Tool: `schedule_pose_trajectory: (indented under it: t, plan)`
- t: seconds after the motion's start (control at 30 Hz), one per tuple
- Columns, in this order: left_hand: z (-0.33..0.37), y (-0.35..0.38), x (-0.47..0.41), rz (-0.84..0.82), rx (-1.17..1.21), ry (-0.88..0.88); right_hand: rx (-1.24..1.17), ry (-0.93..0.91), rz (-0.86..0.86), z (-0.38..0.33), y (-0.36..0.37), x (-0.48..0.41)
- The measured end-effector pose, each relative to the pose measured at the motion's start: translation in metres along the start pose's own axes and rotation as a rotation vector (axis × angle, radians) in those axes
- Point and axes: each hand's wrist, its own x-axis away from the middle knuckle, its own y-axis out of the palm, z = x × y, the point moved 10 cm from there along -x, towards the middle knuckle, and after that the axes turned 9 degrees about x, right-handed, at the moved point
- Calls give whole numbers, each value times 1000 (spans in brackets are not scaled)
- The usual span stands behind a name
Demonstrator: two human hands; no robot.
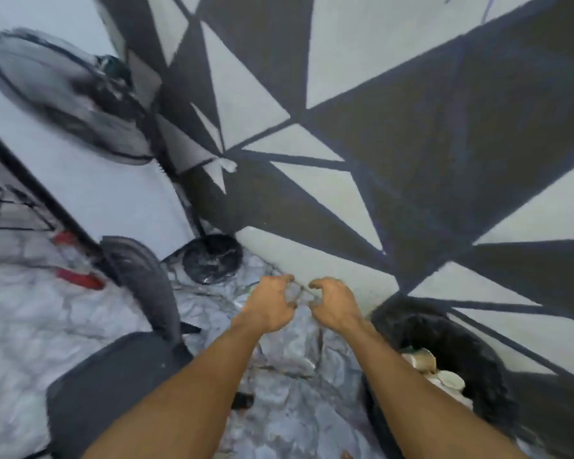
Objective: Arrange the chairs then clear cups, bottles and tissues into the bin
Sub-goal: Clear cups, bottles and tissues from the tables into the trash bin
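My left hand (272,304) and my right hand (333,303) are held out side by side above the marble floor. Both are curled around a clear plastic bottle (299,295), which is blurred and mostly see-through, with a hint of green at its left end. The bin (451,329), lined with a black bag, stands to the lower right of my hands against the wall. Inside it lie pale paper cups (444,376). A dark grey chair (113,376) stands at the lower left, its backrest (143,276) rising left of my left hand.
A standing fan (63,94) leans in the corner at the upper left, its round black base (211,260) on the floor just beyond my hands. The wall (411,144) with black and white triangles runs along the right. Red items (80,279) lie at far left.
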Motion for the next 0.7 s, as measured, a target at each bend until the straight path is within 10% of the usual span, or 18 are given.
schedule_pose_trajectory:
  t: [0.3,0.7]
  plan:
    - [-195,-266,218,597,46,-351,-23,-675,-106,-400,70,36]
    - [-346,-341,510,1000,53,-969,79,-1254,-504,-669,268,202]
